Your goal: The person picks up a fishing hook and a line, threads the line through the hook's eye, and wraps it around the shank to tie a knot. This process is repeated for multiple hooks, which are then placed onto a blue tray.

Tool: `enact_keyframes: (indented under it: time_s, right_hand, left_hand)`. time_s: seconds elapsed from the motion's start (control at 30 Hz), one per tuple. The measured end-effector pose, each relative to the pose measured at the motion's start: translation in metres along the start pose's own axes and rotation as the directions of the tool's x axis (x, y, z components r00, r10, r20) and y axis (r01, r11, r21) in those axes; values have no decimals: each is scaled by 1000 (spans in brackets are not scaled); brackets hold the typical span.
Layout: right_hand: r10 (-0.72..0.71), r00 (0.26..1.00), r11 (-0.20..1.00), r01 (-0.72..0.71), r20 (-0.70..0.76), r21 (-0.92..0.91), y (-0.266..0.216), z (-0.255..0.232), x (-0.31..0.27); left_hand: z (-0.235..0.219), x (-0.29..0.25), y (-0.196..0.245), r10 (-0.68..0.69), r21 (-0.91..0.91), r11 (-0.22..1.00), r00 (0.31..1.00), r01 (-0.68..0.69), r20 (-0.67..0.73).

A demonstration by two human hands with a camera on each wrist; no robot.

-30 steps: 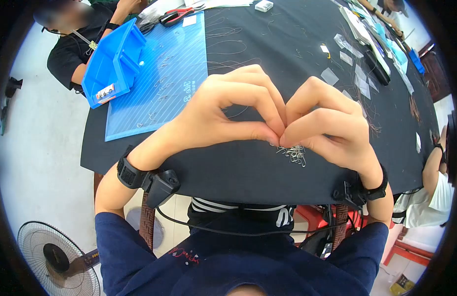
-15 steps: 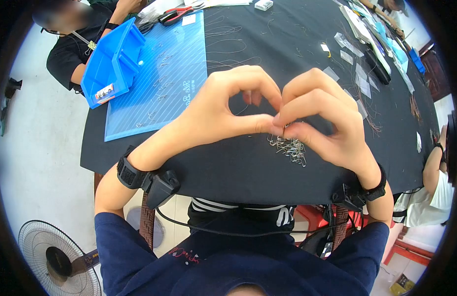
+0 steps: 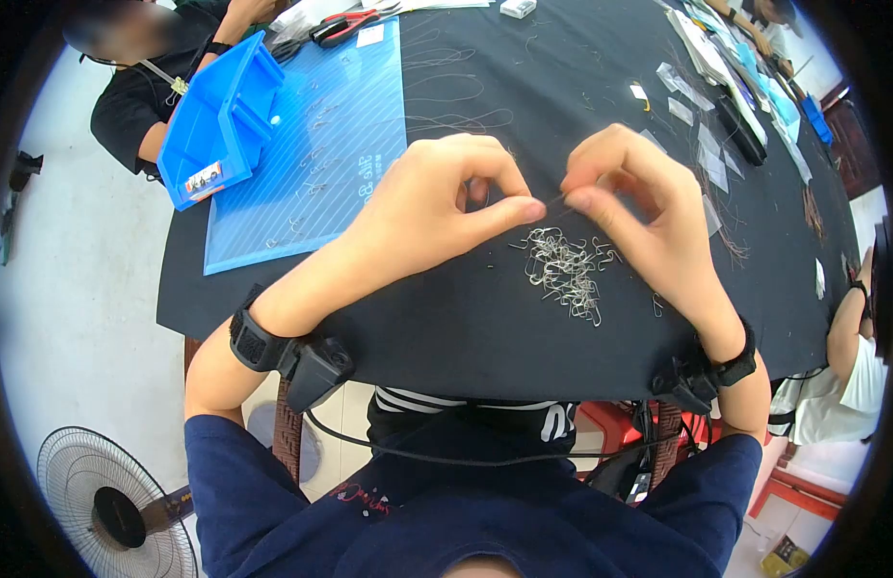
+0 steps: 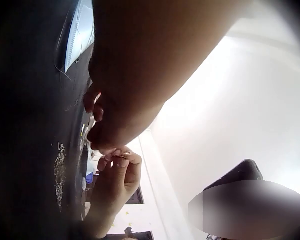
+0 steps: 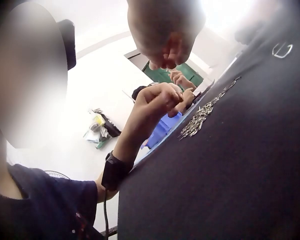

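Over the black table, my left hand (image 3: pixel 442 197) and right hand (image 3: pixel 658 217) face each other with a small gap between their fingertips. Thumb and fingers are brought together on each, pinching a thin, blurred fishing line (image 3: pixel 556 200) that spans the gap. Whatever sits inside the fingertips is hidden. Just below the hands lies a pile of silvery fish hooks (image 3: pixel 567 275), also visible in the right wrist view as a heap of hooks (image 5: pixel 200 120). One loose hook (image 3: pixel 657 305) rests apart on the right.
A blue file folder (image 3: pixel 239 246) with rows of hooks lies left, under a blue bin (image 3: pixel 182 159). Red-handled pliers (image 3: pixel 341 32) are at the back. Clear plastic pieces (image 3: pixel 711 159) and brown strands (image 3: pixel 811 212) lie right. Another person (image 3: pixel 124 106) sits at far left.
My hands were touching at the fingertips over the hooks. They have drawn apart, the right one moving right, and more of the hook pile shows.
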State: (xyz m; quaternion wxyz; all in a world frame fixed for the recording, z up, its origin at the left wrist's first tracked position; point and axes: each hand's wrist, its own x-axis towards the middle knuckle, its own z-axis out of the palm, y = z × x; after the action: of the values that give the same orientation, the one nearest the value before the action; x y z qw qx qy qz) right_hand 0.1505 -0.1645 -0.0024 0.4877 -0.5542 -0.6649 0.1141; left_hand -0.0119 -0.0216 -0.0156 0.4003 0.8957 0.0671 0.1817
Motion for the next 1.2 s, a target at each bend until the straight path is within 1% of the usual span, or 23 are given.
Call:
enact_keyframes:
  time_s: [0.03, 0.07, 0.1, 0.23, 0.3, 0.4, 0.5, 0.6, 0.7, 0.8, 0.9, 1.0, 1.1, 1.2]
  right_hand:
    - [21, 1000, 1000, -22, -23, -21, 2, -1, 0]
    - [41, 998, 998, -43, -47, -41, 3, -3, 0]
    - [60, 996, 996, -65, -72, -61, 4, -4, 0]
    - [185, 981, 981, -188, -54, -56, 8, -1, -4]
    - [185, 982, 981, -187, -39, -59, 12, 0, -5]
    - [165, 986, 984, -167, -35, -67, 15, 1, -6]
    - [147, 988, 985, -150, -41, -88, 17, 2, -6]
    - [135, 990, 985, -138, -39, -102, 17, 2, -6]
    - [141, 989, 985, -145, -47, -98, 16, 2, -6]
    - [135, 989, 985, -141, -62, -104, 16, 2, -6]
    - [143, 986, 983, -152, -85, -106, 15, 2, -6]
    - [135, 986, 981, -147, -100, -127, 16, 1, -6]
    - [119, 987, 981, -133, -105, -140, 17, 1, -5]
    - [117, 988, 980, -132, -105, -147, 18, 1, -6]
  left_hand:
    - [-1, 1, -4, 127, 124, 984, 992, -124, -11]
    - [-2, 2, -8, 252, 247, 938, 968, -243, -5]
    - [-3, 2, -11, 373, 364, 862, 928, -353, 16]
    - [-1, 3, -12, 417, 369, 820, 899, -437, 137]
    - [0, 4, -14, 436, 380, 796, 882, -470, 178]
    - [-3, 4, -12, 413, 378, 806, 890, -455, 192]
    - [-3, 3, -10, 378, 319, 845, 901, -430, 212]
    - [-4, 4, -11, 415, 223, 856, 877, -467, 244]
    - [-2, 4, -12, 396, 221, 868, 889, -444, 231]
    - [1, 4, -12, 358, 285, 873, 917, -396, 175]
    - [4, 4, -11, 388, 241, 873, 903, -424, 183]
    - [1, 3, -10, 377, 255, 867, 898, -428, 225]
    - [-3, 2, -8, 339, 303, 862, 907, -406, 251]
    - [-5, 1, -9, 303, 260, 900, 931, -350, 205]
